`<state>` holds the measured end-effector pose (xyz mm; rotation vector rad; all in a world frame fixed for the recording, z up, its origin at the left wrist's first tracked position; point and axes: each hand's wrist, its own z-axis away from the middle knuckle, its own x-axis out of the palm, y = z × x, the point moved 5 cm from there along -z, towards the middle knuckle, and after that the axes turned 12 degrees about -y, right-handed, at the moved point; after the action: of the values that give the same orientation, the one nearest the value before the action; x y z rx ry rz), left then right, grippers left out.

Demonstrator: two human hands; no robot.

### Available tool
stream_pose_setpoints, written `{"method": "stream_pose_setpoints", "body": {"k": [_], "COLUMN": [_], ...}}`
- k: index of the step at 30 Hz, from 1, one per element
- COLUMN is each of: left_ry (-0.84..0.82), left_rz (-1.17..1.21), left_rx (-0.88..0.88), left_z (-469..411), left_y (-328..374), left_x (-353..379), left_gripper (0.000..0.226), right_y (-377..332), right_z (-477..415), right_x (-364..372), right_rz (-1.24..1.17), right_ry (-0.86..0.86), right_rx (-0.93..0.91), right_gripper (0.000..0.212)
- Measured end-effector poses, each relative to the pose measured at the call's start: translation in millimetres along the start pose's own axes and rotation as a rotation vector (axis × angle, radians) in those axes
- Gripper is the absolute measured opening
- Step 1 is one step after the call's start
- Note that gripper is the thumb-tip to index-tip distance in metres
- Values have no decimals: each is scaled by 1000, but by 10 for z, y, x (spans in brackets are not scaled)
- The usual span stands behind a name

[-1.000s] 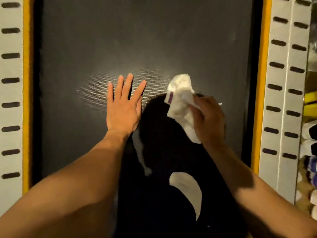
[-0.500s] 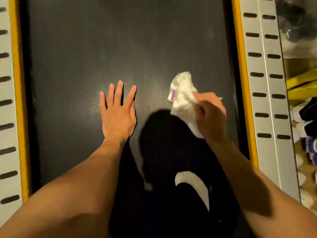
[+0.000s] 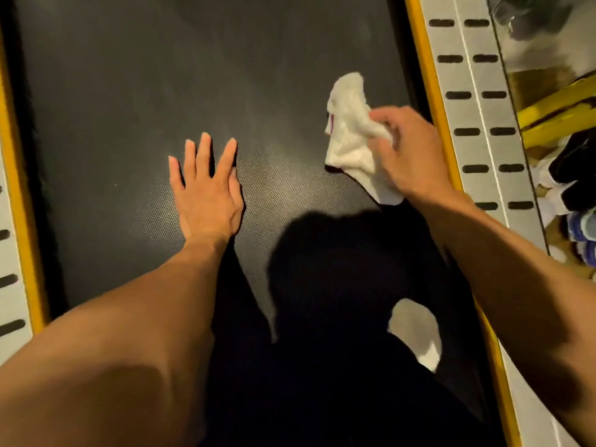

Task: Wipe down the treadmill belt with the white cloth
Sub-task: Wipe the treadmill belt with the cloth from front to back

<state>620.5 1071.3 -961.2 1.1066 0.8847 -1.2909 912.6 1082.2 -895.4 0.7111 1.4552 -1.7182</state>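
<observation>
Bending over a treadmill, a person works a white cloth across the dark belt, the wiping step plainly under way. The right hand grips the cloth in a loose bunch, fingers curled round its near end, on the right part of the belt just beside the yellow edge strip and the grey slotted side rail. The far end of the cloth sticks out past the knuckles. Whether the cloth presses flat on the belt or rides just above it cannot be told. The left hand holds nothing: it lies palm down on the belt near the middle, fingers straight and slightly spread, apparently as a brace. Judging by where the cloth sits, the right margin is the part being covered, and the next stroke would call for drawing the cloth leftward across the belt's width, with the bracing hand lifted out of its path. How much of the belt is already clean cannot be read in the dim light.
</observation>
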Motion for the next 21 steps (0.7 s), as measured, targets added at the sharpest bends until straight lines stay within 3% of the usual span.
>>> {"method": "stream_pose_setpoints", "body": {"k": [4, 7, 10, 16, 21], "left_ry": [10, 16, 0, -7, -7], "left_rz": [19, 1, 0, -13, -34], "left_rx": [-8, -6, 0, -18, -14], "left_z": [-19, 8, 5, -19, -15], "left_y": [0, 9, -13, 0, 2], "left_x": [-32, -6, -4, -6, 22], "left_gripper": [49, 49, 48, 48, 48], "right_y": [121, -4, -242, -63, 109], "right_z": [-74, 163, 479, 188, -37], "right_x": [252, 396, 500, -126, 216], "right_rz": [220, 3, -87, -118, 203], "right_ry": [-191, -237, -324, -211, -192], "right_rx": [118, 109, -54, 8, 56], "right_gripper": [67, 63, 57, 65, 63]}}
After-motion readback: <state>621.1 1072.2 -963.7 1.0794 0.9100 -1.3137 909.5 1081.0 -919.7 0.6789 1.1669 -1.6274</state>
